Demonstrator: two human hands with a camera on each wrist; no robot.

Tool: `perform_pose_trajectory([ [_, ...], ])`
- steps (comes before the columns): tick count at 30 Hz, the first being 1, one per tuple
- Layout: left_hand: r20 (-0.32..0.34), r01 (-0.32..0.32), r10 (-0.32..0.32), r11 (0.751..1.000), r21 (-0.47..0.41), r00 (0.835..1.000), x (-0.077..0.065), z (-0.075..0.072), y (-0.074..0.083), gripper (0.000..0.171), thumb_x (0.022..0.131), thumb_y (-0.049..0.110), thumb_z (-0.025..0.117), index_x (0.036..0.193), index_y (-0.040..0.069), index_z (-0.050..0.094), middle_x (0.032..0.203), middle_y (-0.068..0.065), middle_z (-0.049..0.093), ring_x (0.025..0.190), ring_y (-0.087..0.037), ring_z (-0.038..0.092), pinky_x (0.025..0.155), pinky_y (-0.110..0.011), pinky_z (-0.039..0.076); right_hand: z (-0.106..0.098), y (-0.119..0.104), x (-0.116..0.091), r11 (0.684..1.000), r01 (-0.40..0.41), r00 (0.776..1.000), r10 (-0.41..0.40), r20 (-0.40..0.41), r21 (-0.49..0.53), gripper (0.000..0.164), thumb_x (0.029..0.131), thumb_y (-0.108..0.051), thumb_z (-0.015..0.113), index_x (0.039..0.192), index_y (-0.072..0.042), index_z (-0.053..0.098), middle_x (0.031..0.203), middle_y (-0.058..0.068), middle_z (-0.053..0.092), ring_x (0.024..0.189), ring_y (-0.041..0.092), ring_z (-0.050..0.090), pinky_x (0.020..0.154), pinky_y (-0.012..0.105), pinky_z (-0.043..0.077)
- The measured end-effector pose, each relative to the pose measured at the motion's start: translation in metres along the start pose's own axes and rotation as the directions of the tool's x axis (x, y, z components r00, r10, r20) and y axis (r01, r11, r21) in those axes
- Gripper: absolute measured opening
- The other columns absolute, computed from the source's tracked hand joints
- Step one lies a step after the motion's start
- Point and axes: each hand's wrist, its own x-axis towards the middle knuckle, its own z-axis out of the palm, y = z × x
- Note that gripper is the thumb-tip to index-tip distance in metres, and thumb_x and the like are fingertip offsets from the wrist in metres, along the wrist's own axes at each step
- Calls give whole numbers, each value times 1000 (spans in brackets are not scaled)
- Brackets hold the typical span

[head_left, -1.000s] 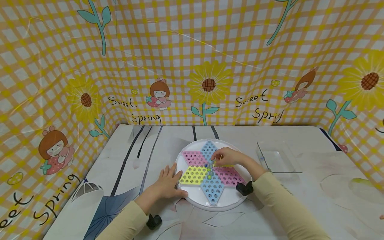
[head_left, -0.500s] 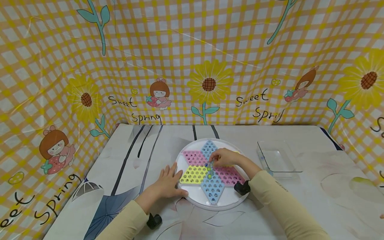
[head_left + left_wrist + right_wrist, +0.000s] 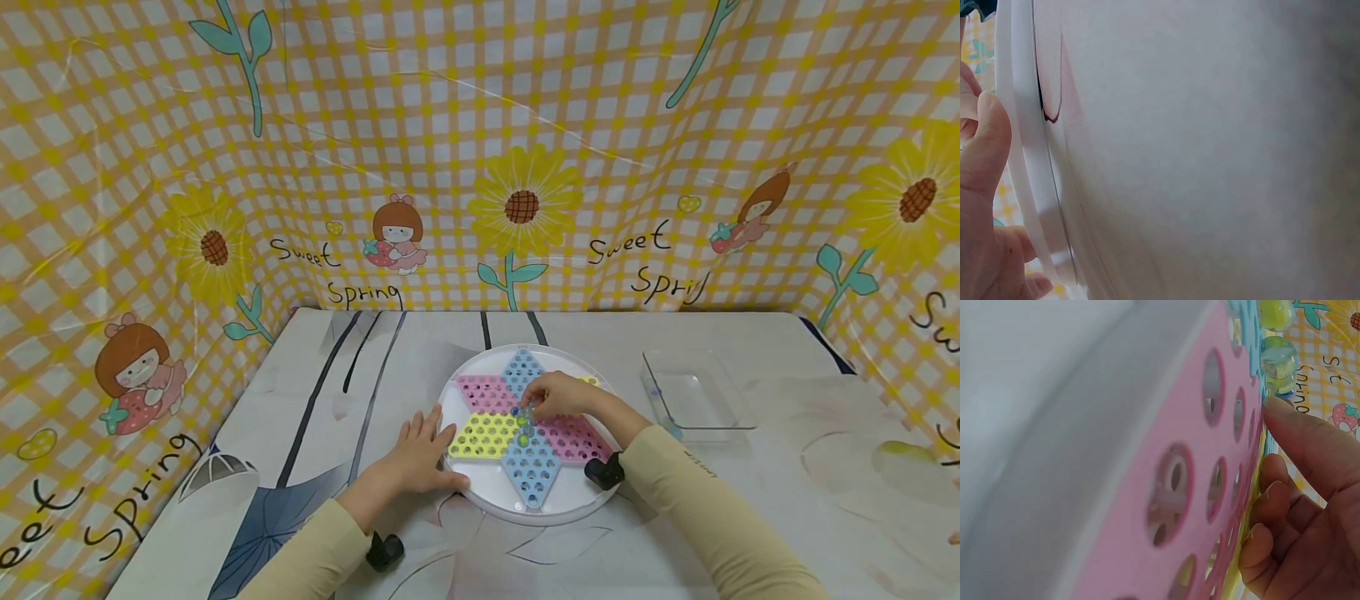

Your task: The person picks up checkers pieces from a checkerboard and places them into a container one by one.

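A round white Chinese checkers board (image 3: 480, 492) with blue, pink and yellow star points lies on the table. Several glass marbles (image 3: 523, 439) sit in a line of holes near its centre; in the right wrist view, greenish marbles (image 3: 1279, 359) stand above the board. My right hand (image 3: 558, 396) reaches over the board, its thumb and index finger pinching a glass marble at the centre, mostly hidden by the fingertips. The other fingers curl close to the board. My left hand (image 3: 420, 457) rests with spread fingers against the board's left rim, thumb at the near edge (image 3: 1029, 156).
A clear rectangular box (image 3: 701, 400) stands right of the board, with a few small bluish things at its left side. Patterned cloth (image 3: 450, 125) encloses the table behind and at both sides. Black camera mounts (image 3: 603, 471) hang below both wrists.
My right hand has shifted slightly left, its fingertips lowering to the marbles at the board's centre, and then stayed almost still. The left hand keeps its place on the rim.
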Motion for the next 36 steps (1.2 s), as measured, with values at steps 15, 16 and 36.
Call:
perform_pose_trajectory([
  [15,10,1,-1,1000,-5,1000,1,2,-2,90,77,58,61,143,5,30,151,-22,5,135,-48,4,108,-57,9,-5,1,-2,1000,2,1000,-1,16,-22,9,78,-8,68,87,-10,66,67,-2,48,60,10,42,53,21,35],
  [16,10,1,-1,1000,-8,1000,1,2,-2,90,77,58,61,143,4,30,151,-22,5,135,-48,4,108,-57,9,-6,1,-3,1000,0,1000,0,17,-24,9,79,-9,68,87,-10,65,67,-2,48,61,10,42,53,21,35],
  [36,4,-1,1,1000,-24,1000,2,4,-3,90,77,58,61,143,5,30,151,-22,4,135,-48,3,108,-58,8,-34,3,-15,994,69,998,-69,4,-89,8,81,-12,66,88,-9,64,72,-4,50,69,12,45,60,24,38],
])
